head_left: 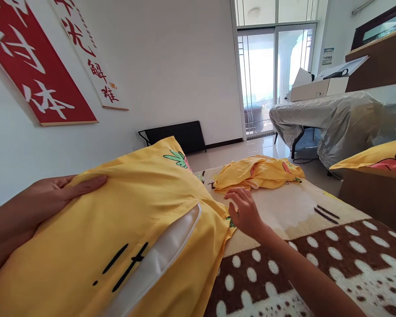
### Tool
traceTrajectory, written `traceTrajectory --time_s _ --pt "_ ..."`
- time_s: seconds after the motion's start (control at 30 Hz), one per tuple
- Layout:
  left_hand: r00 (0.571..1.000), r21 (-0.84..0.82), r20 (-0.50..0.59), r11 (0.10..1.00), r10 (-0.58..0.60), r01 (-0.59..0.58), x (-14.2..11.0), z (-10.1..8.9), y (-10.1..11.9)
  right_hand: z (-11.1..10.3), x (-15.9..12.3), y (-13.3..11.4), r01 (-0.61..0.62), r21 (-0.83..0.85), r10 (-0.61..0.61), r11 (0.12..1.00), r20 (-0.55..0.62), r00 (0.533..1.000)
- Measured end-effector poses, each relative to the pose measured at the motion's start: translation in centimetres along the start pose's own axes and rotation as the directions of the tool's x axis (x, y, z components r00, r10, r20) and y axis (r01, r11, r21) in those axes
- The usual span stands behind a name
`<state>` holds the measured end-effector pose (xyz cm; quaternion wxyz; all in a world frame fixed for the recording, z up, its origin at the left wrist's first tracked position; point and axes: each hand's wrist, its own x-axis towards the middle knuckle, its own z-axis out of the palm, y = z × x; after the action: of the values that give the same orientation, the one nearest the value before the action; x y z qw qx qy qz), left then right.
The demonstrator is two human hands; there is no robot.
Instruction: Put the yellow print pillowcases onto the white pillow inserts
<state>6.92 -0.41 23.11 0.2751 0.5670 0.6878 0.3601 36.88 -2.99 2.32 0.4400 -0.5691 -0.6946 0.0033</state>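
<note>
A yellow pillowcase (132,189) printed with carrots and black strokes fills the lower left. A long slit in its face shows the white pillow (171,246) inside. My left hand (66,189) grips the pillowcase's upper left edge, thumb on the near face and fingers mostly hidden behind. Beside the right corner, where green printed leaves show, my right hand (246,213) hovers with bent fingers apart from the thumb and nothing visible in it. Beyond it lies a crumpled yellow cloth (260,171) with a similar print.
Under these is a brown and cream dotted blanket (290,207). More yellow printed fabric (379,160) rests on a brown surface at right. Behind stands a table under plastic sheeting (333,112), with an open white box (317,88) on top. A black folded panel (178,136) leans by the wall.
</note>
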Motion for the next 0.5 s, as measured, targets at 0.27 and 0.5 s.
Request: traceTrajectory --time_s 0.27,0.5 --pt "0.981 -0.037 0.153 0.992 -0.117 0.124 -2.1 0.9 1.3 0.9 -3.7 -7.0 0.672 -0.006 -0.6 0.74 0.446 0.665" --pt "0.944 -0.03 0.159 0.955 -0.288 0.297 -1.2 -1.1 -1.8 -2.8 -1.8 -4.1 0.521 -0.019 -0.373 0.853 0.677 0.635"
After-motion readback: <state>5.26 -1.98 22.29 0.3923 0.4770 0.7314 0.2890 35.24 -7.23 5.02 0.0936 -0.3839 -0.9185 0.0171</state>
